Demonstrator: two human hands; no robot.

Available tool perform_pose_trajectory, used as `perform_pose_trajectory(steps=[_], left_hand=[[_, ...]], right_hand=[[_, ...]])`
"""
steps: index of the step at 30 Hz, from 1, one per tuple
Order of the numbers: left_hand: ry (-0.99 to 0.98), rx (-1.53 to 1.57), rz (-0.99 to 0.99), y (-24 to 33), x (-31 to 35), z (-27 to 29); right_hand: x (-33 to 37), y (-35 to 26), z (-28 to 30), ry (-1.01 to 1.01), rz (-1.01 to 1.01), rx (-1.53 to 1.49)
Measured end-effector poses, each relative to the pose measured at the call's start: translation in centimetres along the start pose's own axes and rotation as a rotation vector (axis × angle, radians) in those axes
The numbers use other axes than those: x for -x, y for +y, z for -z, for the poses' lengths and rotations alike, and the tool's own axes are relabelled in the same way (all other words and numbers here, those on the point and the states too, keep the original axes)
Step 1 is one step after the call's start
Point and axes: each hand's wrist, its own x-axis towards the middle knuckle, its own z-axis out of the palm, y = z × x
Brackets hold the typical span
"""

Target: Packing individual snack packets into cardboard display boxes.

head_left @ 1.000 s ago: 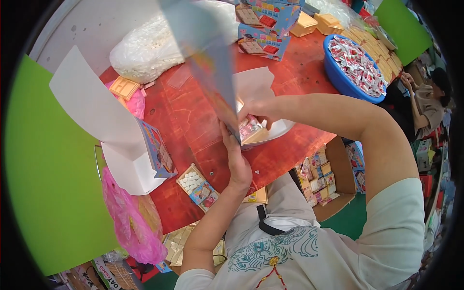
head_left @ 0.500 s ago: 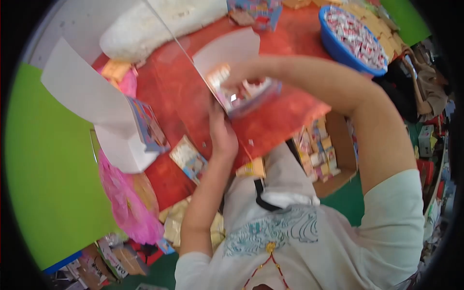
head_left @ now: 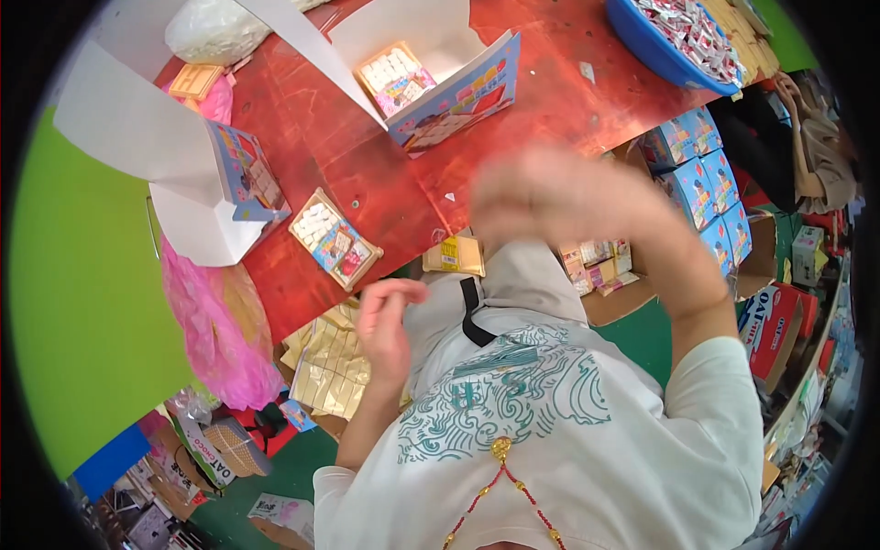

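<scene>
My left hand (head_left: 385, 325) is drawn back over my lap, fingers loosely bent and apart, with nothing visible in it. Motion smears my right hand (head_left: 545, 194) above the table's front edge, so its fingers cannot be made out. Beyond it stands an open blue printed carton (head_left: 458, 105) with white flaps up; a small packet of white pieces (head_left: 394, 75) shows inside. Nearest my left hand, a similar packet in a tan tray (head_left: 335, 240) lies on the red table (head_left: 385, 179). Another tan packet (head_left: 454, 255) is at the table edge by my lap.
A second open carton (head_left: 247, 170) stands at the left, above a pink plastic bag (head_left: 220, 321). A blue basin (head_left: 665, 50) of small wrapped pieces is at the far right. Stacked blue boxes (head_left: 706, 183) and a co-worker's arm (head_left: 805, 151) are on the right.
Both hands have come away from the carton, back toward my body. The view has shifted, and the packet inside the carton now shows plainly.
</scene>
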Motion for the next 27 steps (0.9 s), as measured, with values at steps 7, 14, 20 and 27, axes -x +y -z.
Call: perform_pose_trajectory(steps=[7, 14, 20, 27], left_hand=[[0.101, -0.233, 0.196, -3.9, 4.0, -0.5], [0.431, -0.986, -0.381, 1.0, -1.8, 2.4], [0.44, -1.159, -0.125, -1.1, -5.4, 5.7], [0.326, -1.332, -0.086, -1.6, -4.4, 5.6]], right_hand=[[2.3, 8.5, -23.0, 0.144, -0.398, 0.201], [2.0, 9.9, -24.5, 0.144, -0.268, 0.309], [1.8, 9.7, -25.3, 0.21, -0.145, 0.387], [1.5, 2.9, -19.4, 0.092, -0.218, 0.194]])
